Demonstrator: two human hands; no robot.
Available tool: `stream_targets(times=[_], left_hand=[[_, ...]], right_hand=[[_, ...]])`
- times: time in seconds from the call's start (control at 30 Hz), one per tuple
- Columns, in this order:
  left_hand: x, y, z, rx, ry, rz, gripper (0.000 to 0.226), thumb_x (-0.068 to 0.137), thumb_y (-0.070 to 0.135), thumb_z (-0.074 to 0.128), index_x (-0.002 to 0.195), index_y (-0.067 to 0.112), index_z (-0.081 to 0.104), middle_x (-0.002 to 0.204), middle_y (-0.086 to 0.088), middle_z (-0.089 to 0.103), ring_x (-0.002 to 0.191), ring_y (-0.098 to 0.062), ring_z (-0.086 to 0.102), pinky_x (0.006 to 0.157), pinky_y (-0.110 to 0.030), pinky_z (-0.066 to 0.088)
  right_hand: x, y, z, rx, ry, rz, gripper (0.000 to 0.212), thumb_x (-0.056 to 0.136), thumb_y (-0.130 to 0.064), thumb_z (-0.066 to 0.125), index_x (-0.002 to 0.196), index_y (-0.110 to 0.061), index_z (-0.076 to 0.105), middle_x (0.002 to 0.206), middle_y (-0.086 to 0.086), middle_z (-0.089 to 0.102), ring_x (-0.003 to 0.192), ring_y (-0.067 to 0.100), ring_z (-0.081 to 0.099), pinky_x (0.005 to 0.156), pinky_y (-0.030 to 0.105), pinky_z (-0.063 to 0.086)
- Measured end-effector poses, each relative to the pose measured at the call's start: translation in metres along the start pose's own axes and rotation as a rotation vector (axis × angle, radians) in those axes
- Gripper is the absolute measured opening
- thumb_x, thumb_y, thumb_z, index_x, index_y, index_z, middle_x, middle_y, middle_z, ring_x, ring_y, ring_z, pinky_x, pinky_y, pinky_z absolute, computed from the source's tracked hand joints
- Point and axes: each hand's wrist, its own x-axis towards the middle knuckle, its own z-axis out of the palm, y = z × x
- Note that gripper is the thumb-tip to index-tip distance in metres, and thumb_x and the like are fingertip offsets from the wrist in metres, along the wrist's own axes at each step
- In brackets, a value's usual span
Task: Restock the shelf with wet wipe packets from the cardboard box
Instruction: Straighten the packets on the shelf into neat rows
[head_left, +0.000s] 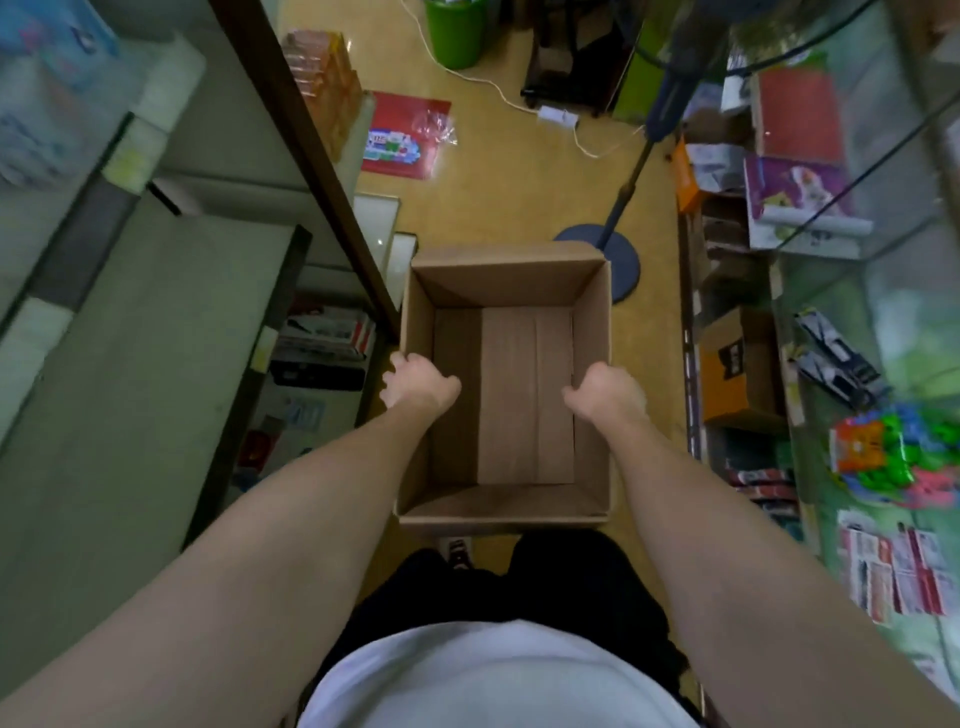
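Head view looks down on a cardboard box (503, 384), open and showing only its bare bottom. Left hand (415, 387) has its grip curled over the box's left wall; right hand (605, 395) grasps the right wall. Beyond the box stands a fan base (621, 260), farther off a green bin (454, 31). Left of the box rises the shelf (156, 291).

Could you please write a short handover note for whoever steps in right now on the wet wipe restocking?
Left hand grips the left wall of the cardboard box; right hand grips the right wall.
The box is open at the top, in the aisle in front of the person, and no packets show inside it.
The shelf stands to the left.
Left: probably only clearing the empty box away.
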Motion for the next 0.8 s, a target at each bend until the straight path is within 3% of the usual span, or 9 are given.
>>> stream_targets(times=[0.1,0.33,0.5,0.67,0.8], left_hand=[[0.044,0.031,-0.027,0.015,-0.003,0.014,0.070,0.090,0.041,0.057,0.146,0.006,0.033,0.155,-0.014,0.023,0.135,-0.037,0.035,0.106,-0.048,0.040],[0.162,0.116,-0.072,0.056,0.013,-0.019,0.072,0.092,0.046,0.055,0.146,0.006,0.032,0.153,-0.014,0.026,0.135,-0.036,0.035,0.107,-0.048,0.039],[0.240,0.186,-0.112,0.029,0.028,-0.084,0.074,0.091,0.047,0.055,0.147,0.005,0.030,0.153,-0.016,0.026,0.135,-0.038,0.035,0.108,-0.050,0.038],[0.299,0.251,-0.157,-0.086,0.071,-0.081,0.074,0.095,0.040,0.057,0.151,0.005,0.024,0.159,-0.017,0.019,0.139,-0.036,0.035,0.111,-0.048,0.038],[0.345,0.280,-0.188,-0.136,0.119,-0.144,0.069,0.094,0.038,0.058,0.148,0.005,0.030,0.156,-0.016,0.022,0.136,-0.035,0.038,0.109,-0.048,0.040]], right_hand=[[0.041,-0.020,-0.032,0.001,0.035,-0.005,0.035,0.094,-0.046,0.058,0.089,-0.012,0.058,0.093,0.009,0.062,0.079,0.025,0.057,0.057,0.029,0.042],[0.174,-0.060,-0.100,0.007,0.016,-0.037,0.034,0.095,-0.044,0.058,0.084,-0.012,0.055,0.082,0.006,0.057,0.078,0.026,0.056,0.061,0.031,0.044],[0.280,-0.088,-0.162,-0.002,0.014,-0.071,0.037,0.093,-0.050,0.059,0.093,-0.013,0.054,0.104,0.012,0.063,0.093,0.030,0.061,0.065,0.034,0.045],[0.362,-0.118,-0.235,-0.012,0.041,-0.132,0.039,0.093,-0.049,0.060,0.103,-0.011,0.062,0.104,0.012,0.063,0.101,0.031,0.062,0.066,0.034,0.046],[0.417,-0.153,-0.281,-0.044,0.036,-0.182,0.033,0.094,-0.047,0.058,0.095,-0.014,0.058,0.092,0.007,0.058,0.087,0.029,0.059,0.062,0.033,0.043]])
